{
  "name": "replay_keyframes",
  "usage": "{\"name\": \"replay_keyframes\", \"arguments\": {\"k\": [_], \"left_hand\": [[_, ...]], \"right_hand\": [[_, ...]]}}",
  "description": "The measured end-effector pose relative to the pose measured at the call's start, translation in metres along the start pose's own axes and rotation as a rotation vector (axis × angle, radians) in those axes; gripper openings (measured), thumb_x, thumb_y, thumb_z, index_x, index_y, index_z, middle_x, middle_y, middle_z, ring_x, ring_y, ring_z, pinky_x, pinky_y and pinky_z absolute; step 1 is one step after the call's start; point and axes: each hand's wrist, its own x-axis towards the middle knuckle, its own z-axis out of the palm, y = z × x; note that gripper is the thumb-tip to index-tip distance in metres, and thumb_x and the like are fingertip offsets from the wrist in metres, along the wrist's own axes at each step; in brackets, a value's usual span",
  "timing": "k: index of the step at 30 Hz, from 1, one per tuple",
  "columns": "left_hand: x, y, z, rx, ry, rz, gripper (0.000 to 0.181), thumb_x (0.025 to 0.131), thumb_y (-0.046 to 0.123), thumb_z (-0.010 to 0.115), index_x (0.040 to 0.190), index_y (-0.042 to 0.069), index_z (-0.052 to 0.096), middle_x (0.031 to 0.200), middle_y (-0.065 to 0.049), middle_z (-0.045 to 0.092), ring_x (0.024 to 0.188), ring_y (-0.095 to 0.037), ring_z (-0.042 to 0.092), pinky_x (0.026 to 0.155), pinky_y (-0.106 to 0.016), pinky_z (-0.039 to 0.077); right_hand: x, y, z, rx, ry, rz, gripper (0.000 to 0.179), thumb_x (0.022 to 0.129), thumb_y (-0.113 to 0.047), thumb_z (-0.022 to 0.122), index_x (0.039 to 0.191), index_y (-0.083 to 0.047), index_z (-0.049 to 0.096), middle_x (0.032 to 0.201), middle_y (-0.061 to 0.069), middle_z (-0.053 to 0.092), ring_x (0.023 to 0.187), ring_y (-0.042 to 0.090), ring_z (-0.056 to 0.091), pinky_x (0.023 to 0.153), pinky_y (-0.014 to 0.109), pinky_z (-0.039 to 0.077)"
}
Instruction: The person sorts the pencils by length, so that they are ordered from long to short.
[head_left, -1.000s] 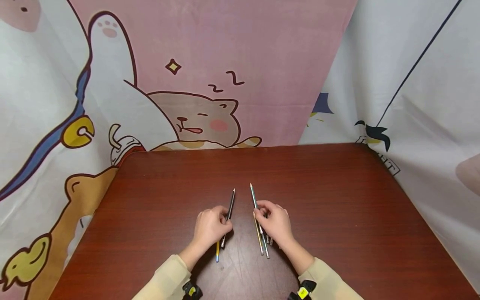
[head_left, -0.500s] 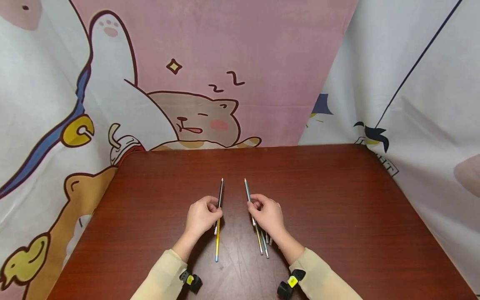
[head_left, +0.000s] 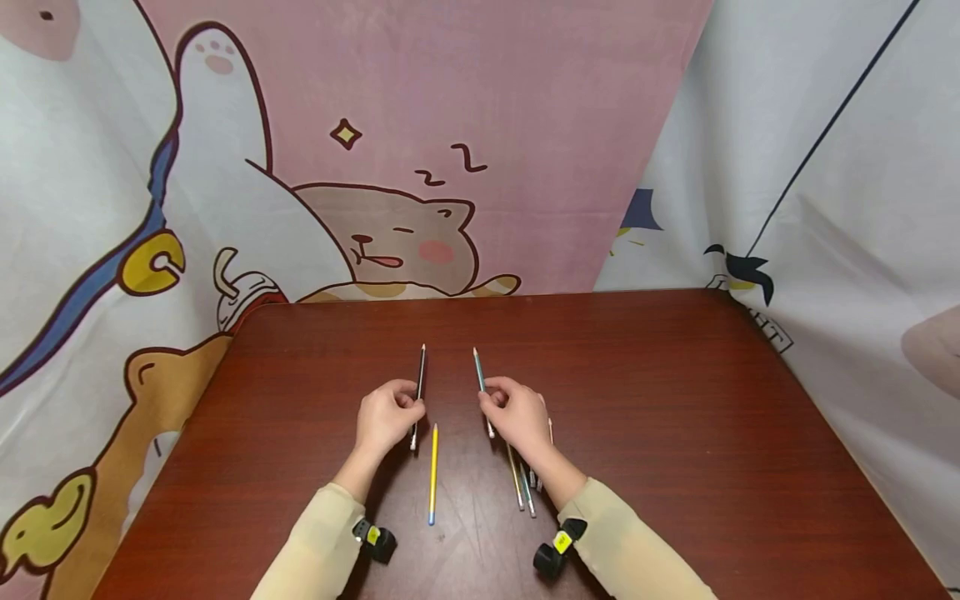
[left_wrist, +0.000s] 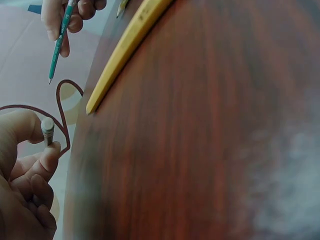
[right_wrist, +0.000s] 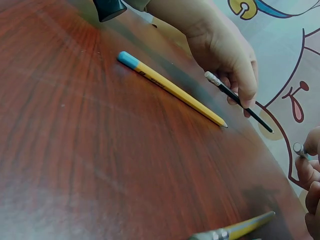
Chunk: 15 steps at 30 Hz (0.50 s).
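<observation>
Between thumb and fingers, my left hand [head_left: 386, 417] pinches a black pencil [head_left: 421, 371], its tip pointing away from me and its white eraser end toward me. Opposite it, my right hand [head_left: 520, 414] pinches a green pencil [head_left: 478, 368], also tip outward; the left wrist view shows the green pencil [left_wrist: 61, 42] tip-down. Both pencils look lifted off the table. A yellow pencil [head_left: 433, 475] with a blue end lies untouched between the hands. Below the right hand lie several more pencils [head_left: 522, 482], partly hidden by that hand and wrist.
The brown wooden table [head_left: 637, 400] reaches back to a printed cloth [head_left: 525, 150] hanging behind and at both sides. A dark camera [head_left: 381, 546] sits on the left wrist, another camera [head_left: 551, 560] on the right.
Both hands have moved forward and to the left with their pencils. The black pencil has come away from the yellow one, and the green pencil has been drawn out from the pile at right.
</observation>
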Motion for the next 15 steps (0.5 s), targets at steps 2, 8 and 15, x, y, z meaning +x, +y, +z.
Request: {"name": "replay_keyframes", "arguments": {"k": [2, 8, 15], "left_hand": [[0.003, -0.002, 0.0, -0.006, 0.007, -0.002, 0.025, 0.074, 0.014, 0.071, 0.098, 0.006, 0.075, 0.064, 0.008, 0.061, 0.062, -0.011, 0.056, 0.063, -0.033, 0.047], [0.014, -0.011, -0.002, 0.011, 0.016, -0.035, 0.027, 0.075, 0.016, 0.072, 0.1, 0.007, 0.075, 0.067, 0.007, 0.063, 0.065, -0.013, 0.059, 0.064, -0.035, 0.047], [0.025, -0.02, -0.003, 0.008, 0.024, -0.048, 0.028, 0.076, 0.016, 0.072, 0.102, 0.008, 0.076, 0.069, 0.004, 0.066, 0.07, -0.018, 0.063, 0.067, -0.037, 0.049]], "right_hand": [[0.003, -0.001, 0.002, -0.003, -0.001, 0.001, 0.02, 0.083, -0.023, 0.072, 0.101, -0.013, 0.075, 0.066, -0.013, 0.058, 0.062, 0.01, 0.054, 0.065, 0.036, 0.048], [0.009, -0.005, 0.008, 0.0, -0.005, -0.019, 0.022, 0.084, -0.023, 0.071, 0.102, -0.011, 0.075, 0.066, -0.012, 0.059, 0.063, 0.011, 0.057, 0.076, 0.041, 0.047], [0.015, -0.009, 0.016, 0.002, -0.006, -0.002, 0.022, 0.084, -0.023, 0.072, 0.102, -0.012, 0.075, 0.066, -0.011, 0.059, 0.068, 0.014, 0.061, 0.079, 0.043, 0.043]]}}
